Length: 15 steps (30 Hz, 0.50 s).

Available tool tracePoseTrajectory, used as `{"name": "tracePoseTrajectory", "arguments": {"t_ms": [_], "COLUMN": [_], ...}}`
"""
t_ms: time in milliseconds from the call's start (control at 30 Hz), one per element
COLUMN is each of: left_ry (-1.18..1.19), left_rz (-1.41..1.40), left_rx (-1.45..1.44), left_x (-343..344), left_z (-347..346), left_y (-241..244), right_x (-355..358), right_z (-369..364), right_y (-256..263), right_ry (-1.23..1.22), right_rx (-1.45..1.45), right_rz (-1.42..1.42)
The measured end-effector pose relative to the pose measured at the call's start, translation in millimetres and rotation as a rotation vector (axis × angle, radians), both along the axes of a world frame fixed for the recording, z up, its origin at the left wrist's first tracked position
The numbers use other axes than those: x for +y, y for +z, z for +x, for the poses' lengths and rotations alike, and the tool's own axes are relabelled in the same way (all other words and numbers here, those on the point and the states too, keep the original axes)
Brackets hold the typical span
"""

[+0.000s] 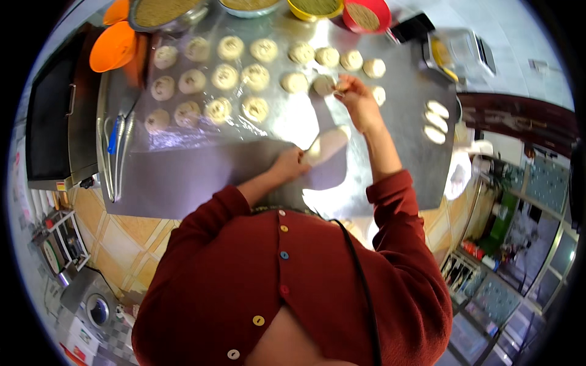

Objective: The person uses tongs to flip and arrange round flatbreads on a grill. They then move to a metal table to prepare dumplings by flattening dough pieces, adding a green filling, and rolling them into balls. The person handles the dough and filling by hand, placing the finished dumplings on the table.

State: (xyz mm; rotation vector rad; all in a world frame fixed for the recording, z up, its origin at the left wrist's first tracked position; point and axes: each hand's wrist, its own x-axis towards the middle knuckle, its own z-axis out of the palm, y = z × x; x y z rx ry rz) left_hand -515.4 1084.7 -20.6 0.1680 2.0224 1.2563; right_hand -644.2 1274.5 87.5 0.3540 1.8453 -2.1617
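My left hand [291, 163] grips the left end of a flat, elongated sheet of dough [330, 145] low over the metal table [201, 178]. My right hand [355, 94] is raised beyond the dough's far end, its fingertips pinched together next to a round dough piece [324, 85]; a small pale bit seems to be between them, too blurred to name. More round dough pieces [301, 53] sit around that hand. On the left, several swirled dough rounds [225, 76] lie in rows under clear plastic film [183, 137]. Several small oval dough pieces [436, 122] lie at the right.
Bowls of filling or powder, one steel [192, 18], one yellow [316, 16], one red [382, 16], line the far edge. A black phone [413, 27] and a scale [462, 52] stand far right. Metal tongs [121, 151] and an orange container [113, 47] are at left.
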Motion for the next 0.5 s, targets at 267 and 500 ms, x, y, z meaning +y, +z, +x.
{"name": "tracePoseTrajectory", "arguments": {"t_ms": [267, 500], "left_ry": [0.070, 0.010], "left_rz": [0.071, 0.048], "left_rx": [0.014, -0.068], "left_x": [-0.9, -3.1], "left_z": [7.1, 8.1], "left_y": [-19.4, -6.1], "right_x": [-52.7, -60.5], "right_z": [202.0, 205.7], "right_y": [-71.8, -72.3], "right_ry": [0.367, 0.276], "right_rx": [0.374, 0.462], "right_rz": [1.339, 1.422]}}
